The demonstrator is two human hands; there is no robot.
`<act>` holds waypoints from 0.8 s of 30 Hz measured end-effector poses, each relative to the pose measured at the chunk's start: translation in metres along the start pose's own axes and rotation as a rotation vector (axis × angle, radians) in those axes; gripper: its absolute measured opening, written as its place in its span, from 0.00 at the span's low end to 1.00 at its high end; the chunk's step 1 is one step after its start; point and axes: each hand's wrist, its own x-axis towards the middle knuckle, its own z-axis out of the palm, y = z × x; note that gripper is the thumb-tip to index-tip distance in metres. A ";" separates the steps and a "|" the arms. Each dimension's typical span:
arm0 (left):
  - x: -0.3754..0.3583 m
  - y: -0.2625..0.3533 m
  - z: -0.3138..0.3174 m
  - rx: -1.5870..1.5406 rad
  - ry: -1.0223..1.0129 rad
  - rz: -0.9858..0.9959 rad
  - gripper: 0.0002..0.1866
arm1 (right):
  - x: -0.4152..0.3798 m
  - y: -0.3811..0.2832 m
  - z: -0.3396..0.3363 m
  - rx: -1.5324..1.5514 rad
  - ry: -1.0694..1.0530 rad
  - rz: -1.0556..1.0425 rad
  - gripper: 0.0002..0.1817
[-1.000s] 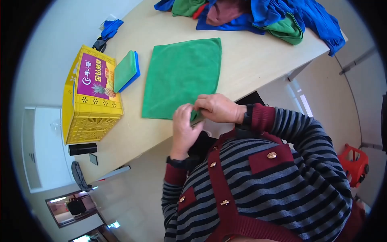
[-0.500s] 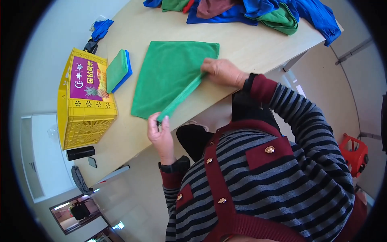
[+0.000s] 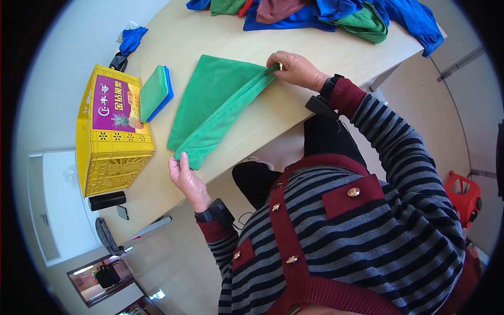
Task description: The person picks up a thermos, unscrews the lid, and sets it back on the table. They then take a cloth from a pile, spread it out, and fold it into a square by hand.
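Note:
A green cloth [image 3: 210,100] lies on the pale table, its near edge lifted and folded over towards the far side. My left hand [image 3: 188,178] pinches the cloth's lower left corner between thumb and fingers. At the upper right end of the fold, my right hand [image 3: 300,71] grips the other corner with closed fingers. To the left of the cloth, a folded green cloth [image 3: 153,94] rests on a folded blue one [image 3: 167,93].
A yellow crate [image 3: 113,163] with a purple label stands at the table's left. Blue, green and brownish cloths [image 3: 325,16] are heaped along the far edge. A black cylinder [image 3: 106,200] and a phone [image 3: 122,212] lie near the crate. A red stool [image 3: 464,197] stands at right.
Both hands have moved apart, my left hand down and left, my right hand upward. The folded part of the cloth has become wider and now spans its whole near side.

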 end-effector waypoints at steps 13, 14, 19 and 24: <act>-0.002 -0.018 -0.015 -0.043 0.026 -0.056 0.02 | 0.000 -0.013 -0.002 0.201 0.000 -0.042 0.17; -0.002 -0.018 -0.015 -0.044 0.026 -0.057 0.02 | 0.000 -0.011 -0.001 0.185 -0.019 -0.073 0.17; -0.002 -0.020 -0.015 -0.040 0.032 -0.061 0.03 | -0.001 -0.003 0.003 0.086 -0.087 -0.016 0.16; -0.006 -0.019 -0.016 -0.028 0.028 -0.053 0.02 | -0.001 -0.001 0.001 0.010 -0.073 -0.099 0.10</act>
